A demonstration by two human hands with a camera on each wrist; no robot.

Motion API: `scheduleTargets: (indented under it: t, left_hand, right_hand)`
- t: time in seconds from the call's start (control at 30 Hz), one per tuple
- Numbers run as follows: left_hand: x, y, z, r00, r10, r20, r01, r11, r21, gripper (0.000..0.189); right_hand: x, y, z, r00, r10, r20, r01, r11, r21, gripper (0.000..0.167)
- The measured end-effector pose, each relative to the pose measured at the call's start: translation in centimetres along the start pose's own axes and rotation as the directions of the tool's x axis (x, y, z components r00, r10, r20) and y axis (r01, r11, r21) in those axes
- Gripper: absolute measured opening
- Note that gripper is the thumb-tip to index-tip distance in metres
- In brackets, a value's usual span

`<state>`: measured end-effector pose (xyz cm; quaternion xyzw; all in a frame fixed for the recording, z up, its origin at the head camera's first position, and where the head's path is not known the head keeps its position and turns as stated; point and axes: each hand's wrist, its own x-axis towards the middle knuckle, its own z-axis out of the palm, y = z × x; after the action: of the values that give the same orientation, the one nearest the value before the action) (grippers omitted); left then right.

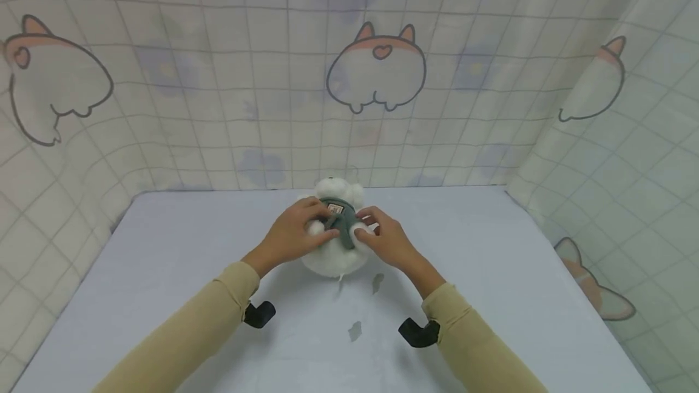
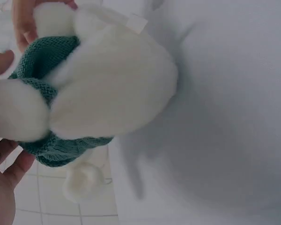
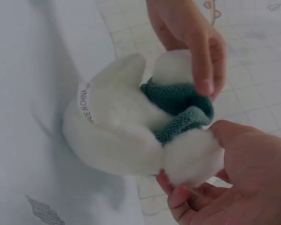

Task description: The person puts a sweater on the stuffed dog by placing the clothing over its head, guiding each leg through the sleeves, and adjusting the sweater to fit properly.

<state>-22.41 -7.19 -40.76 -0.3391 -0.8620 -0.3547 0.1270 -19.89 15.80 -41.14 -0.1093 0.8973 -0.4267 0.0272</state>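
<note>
A white plush toy [image 1: 330, 261] sits near the far edge of the table, wearing a teal knitted garment [image 1: 345, 230] with a small patch [image 1: 335, 208] on it. From the left, my left hand [image 1: 297, 230] curls around one of the toy's arms, fingers on the knit. My right hand [image 1: 390, 240] grips the other round arm [image 3: 194, 157] between thumb and fingers. The right wrist view shows a white tag [image 3: 84, 101] printed "MADE IN CHINA" on the toy's body. In the left wrist view, the knit bunches between the two arms.
A pale cloth covers the table [image 1: 191, 247]. Two grey marks [image 1: 355, 331] show on it, nearer to me than the toy. A checked curtain [image 1: 295, 132] with cartoon animals hangs behind and on both sides. Black wrist mounts [image 1: 420, 332] stick out from both sleeves.
</note>
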Motion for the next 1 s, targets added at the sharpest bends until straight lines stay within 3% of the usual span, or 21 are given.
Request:
scheduleTargets:
  t: [0.1, 0.2, 0.3, 0.37, 0.47, 0.57, 0.67, 0.83, 1.0]
  left_hand:
    - [-0.1, 0.3, 0.2, 0.996, 0.031, 0.079, -0.041, 0.991, 0.13, 0.01]
    - [-0.2, 0.3, 0.5, 0.984, 0.081, 0.157, -0.116, 0.966, 0.229, 0.009]
    - [-0.1, 0.5, 0.6, 0.975, 0.101, 0.198, -0.153, 0.952, 0.265, 0.013]
    - [-0.1, 0.4, 0.6, 0.98, 0.089, 0.18, -0.131, 0.964, 0.233, 0.012]
    - [-0.2, 0.3, 0.5, 0.994, 0.031, 0.105, -0.046, 0.989, 0.14, 0.013]
    - [-0.1, 0.1, 0.3, 0.998, -0.017, 0.061, 0.012, 0.997, 0.08, 0.027]
    - [-0.1, 0.0, 0.3, 0.997, 0.0, 0.074, -0.008, 0.994, 0.105, 0.035]
    - [-0.2, -0.5, 0.6, 0.992, 0.035, 0.124, -0.059, 0.98, 0.191, 0.011]
    - [-0.5, -1.4, 0.3, 0.987, -0.055, 0.151, 0.035, 0.991, 0.127, 0.009]
  right_hand:
    - [0.1, 0.0, 0.1, 1.0, 0.019, -0.001, -0.019, 1.0, -0.013, 0.034]
    - [0.2, 0.0, 0.2, 0.999, 0.031, -0.005, -0.031, 0.999, -0.018, 0.034]
    - [0.2, 0.1, 0.2, 0.999, 0.039, -0.013, -0.039, 0.999, -0.024, 0.034]
    - [0.3, 0.1, 0.2, 0.999, 0.044, -0.018, -0.045, 0.999, -0.026, 0.034]
    - [0.4, 0.0, 0.2, 0.998, 0.053, -0.023, -0.054, 0.998, -0.024, 0.035]
    - [0.5, -0.2, 0.2, 0.998, 0.058, -0.029, -0.059, 0.998, -0.025, 0.036]
    - [0.8, -0.3, 0.4, 0.998, 0.048, -0.033, -0.049, 0.999, -0.024, 0.038]
    - [1.3, -0.6, 0.7, 0.999, 0.041, -0.026, -0.039, 0.998, 0.039, 0.043]
    - [1.7, -0.8, 1.2, 0.999, 0.04, -0.003, -0.039, 0.995, 0.096, 0.048]
